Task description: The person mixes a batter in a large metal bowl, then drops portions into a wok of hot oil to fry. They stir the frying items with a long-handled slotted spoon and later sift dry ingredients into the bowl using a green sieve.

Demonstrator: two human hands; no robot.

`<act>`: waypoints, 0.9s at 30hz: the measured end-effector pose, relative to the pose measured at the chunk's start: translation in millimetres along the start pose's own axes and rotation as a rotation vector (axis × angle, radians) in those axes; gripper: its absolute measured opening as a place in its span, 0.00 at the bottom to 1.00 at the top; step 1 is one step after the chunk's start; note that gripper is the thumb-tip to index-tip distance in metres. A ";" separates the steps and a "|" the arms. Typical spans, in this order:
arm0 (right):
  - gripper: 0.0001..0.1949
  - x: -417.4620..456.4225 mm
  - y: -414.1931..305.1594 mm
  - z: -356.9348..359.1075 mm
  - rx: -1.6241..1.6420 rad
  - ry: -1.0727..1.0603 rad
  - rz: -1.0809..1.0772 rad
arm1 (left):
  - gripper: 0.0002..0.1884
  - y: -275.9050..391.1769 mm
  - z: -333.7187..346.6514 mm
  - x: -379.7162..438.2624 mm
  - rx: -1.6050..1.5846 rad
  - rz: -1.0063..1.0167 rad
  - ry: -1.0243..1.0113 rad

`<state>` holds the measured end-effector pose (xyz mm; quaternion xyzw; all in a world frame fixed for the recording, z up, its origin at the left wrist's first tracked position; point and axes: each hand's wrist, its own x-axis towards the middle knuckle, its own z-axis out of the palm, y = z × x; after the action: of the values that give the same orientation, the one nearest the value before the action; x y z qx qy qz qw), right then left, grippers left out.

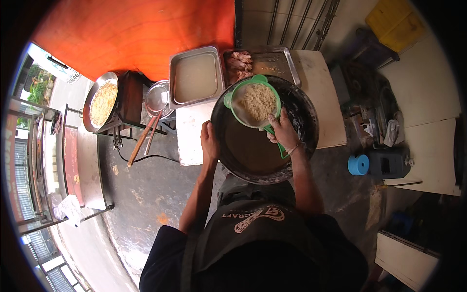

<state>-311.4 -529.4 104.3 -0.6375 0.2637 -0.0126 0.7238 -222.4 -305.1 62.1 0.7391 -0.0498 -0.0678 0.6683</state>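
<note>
My right hand [286, 132] grips the green handle of a plastic strainer [233, 99]. Pale, lumpy crumbs [259, 101] fill much of the strainer's bowl. It is held over a wide dark basin [308, 120], whose brownish inside may be liquid or bare bottom; I cannot tell. Around the basin's left rim my left hand [210, 141] is closed, thumb up at the edge. The near side of the basin is close to my apron [251, 219]. Part of the basin's inside is hidden by the strainer and my right arm.
Behind the basin sit a steel pan of cloudy liquid [195, 76] and a metal tray [288, 62] with raw meat pieces [240, 64]. Leftward, a wok [87, 118] of frying golden food stands on a burner, beside wire skimmers [158, 95]. A dark jerrycan [390, 163] is at right.
</note>
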 end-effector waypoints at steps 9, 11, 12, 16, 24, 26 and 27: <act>0.10 4.5 -12.3 4.1 0.006 0.008 0.017 | 0.20 5.3 -2.6 -1.5 -0.009 -0.001 0.008; 0.11 10.2 -7.6 3.9 0.130 0.210 0.050 | 0.20 3.8 1.5 -2.5 -0.021 -0.009 0.004; 0.10 7.6 -4.9 3.3 0.065 0.167 0.016 | 0.20 2.9 0.0 -1.5 -0.011 -0.026 0.004; 0.09 5.0 -3.4 -3.7 -0.029 0.015 0.036 | 0.20 1.5 -0.7 -0.4 0.025 -0.002 0.024; 0.09 1.5 -8.5 6.6 0.128 0.134 0.022 | 0.20 -1.1 -2.0 2.4 -0.011 -0.012 -0.004; 0.10 -0.4 -4.7 3.2 -0.053 0.045 0.005 | 0.20 -1.6 -0.6 1.7 -0.024 -0.003 0.001; 0.10 -1.1 -4.0 3.0 -0.138 0.002 -0.005 | 0.20 -2.0 -0.3 0.6 -0.024 -0.007 0.006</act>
<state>-309.9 -527.1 108.6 -0.6866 0.2632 0.0034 0.6777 -221.9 -304.7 60.1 0.7314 -0.0443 -0.0685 0.6771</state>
